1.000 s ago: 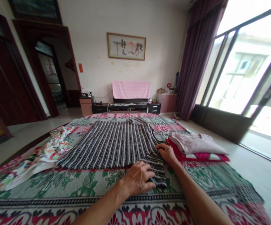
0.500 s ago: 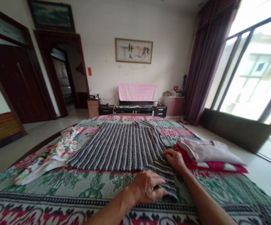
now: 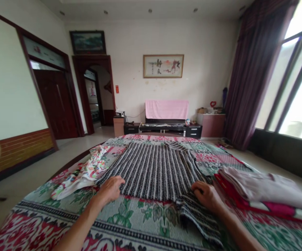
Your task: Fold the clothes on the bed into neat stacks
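A black-and-white striped knit top point(image 3: 153, 170) lies spread flat, its hem to the left, with one sleeve point(image 3: 200, 216) bent toward me at the right. At the near left corner of the top, my left hand point(image 3: 111, 188) is closed on the edge, fingers curled. My right hand point(image 3: 208, 195) pinches the fabric near the shoulder, where the sleeve begins. The fingertips of both hands are partly hidden. Beneath the top is a green, red and white floral cover point(image 3: 140, 218) over a round-edged table.
A crumpled colourful printed garment point(image 3: 88, 170) lies left of the top. To the right is a stack of folded clothes, a pale one point(image 3: 265, 186) over a red one point(image 3: 231, 191). Beyond the table stand a low cabinet point(image 3: 194, 130) and a pink cloth point(image 3: 166, 109).
My left hand has moved from the sleeve across to the top's near left corner. My right hand stays near the shoulder, now more curled. The view has tilted up and shifted left.
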`<act>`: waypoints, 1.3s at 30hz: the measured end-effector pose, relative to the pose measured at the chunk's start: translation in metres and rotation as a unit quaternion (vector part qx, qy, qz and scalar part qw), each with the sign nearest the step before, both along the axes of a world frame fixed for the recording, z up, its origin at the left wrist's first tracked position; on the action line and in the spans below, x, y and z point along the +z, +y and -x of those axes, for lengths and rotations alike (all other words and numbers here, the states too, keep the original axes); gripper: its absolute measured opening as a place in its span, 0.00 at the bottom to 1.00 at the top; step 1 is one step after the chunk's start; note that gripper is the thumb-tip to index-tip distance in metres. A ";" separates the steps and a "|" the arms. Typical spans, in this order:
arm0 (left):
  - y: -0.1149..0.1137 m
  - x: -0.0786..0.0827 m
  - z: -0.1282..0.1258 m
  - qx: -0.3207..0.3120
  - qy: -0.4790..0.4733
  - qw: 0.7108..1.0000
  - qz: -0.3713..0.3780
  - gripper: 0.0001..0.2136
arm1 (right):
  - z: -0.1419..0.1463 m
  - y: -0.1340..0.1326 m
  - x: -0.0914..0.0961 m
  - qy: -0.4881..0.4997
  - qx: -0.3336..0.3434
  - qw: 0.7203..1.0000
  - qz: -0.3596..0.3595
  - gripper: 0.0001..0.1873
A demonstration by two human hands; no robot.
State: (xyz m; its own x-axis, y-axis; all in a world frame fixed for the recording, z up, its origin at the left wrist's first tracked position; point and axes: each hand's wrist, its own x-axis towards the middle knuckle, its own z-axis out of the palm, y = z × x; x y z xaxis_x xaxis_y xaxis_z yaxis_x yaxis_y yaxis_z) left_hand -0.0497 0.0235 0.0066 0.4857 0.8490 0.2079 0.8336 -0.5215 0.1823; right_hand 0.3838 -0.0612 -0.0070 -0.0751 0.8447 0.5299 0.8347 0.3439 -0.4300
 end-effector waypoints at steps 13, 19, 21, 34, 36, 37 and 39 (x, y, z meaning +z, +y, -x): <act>0.005 -0.016 0.042 0.123 0.021 0.992 -0.031 0.28 | -0.026 -0.002 0.008 0.040 0.028 0.988 0.147 0.12; 0.011 -0.021 0.053 0.188 -0.002 0.981 -0.040 0.25 | -0.034 -0.023 0.037 -0.054 0.082 0.946 0.309 0.29; 0.014 -0.022 0.057 0.175 -0.016 0.984 -0.041 0.24 | -0.029 -0.030 0.043 -0.082 0.067 0.939 0.326 0.33; 0.020 -0.022 0.065 0.118 -0.052 0.991 -0.036 0.21 | -0.016 -0.033 0.042 -0.069 0.102 0.955 0.269 0.34; 0.021 -0.020 0.067 0.112 -0.064 0.991 -0.033 0.19 | -0.009 -0.031 0.045 -0.076 0.113 0.952 0.273 0.26; 0.021 -0.019 0.068 0.111 -0.072 0.991 -0.034 0.18 | -0.006 -0.031 0.047 -0.069 0.115 0.952 0.276 0.22; 0.020 -0.014 0.067 0.110 -0.090 0.989 -0.036 0.17 | -0.003 -0.030 0.053 -0.024 0.122 0.953 0.277 0.19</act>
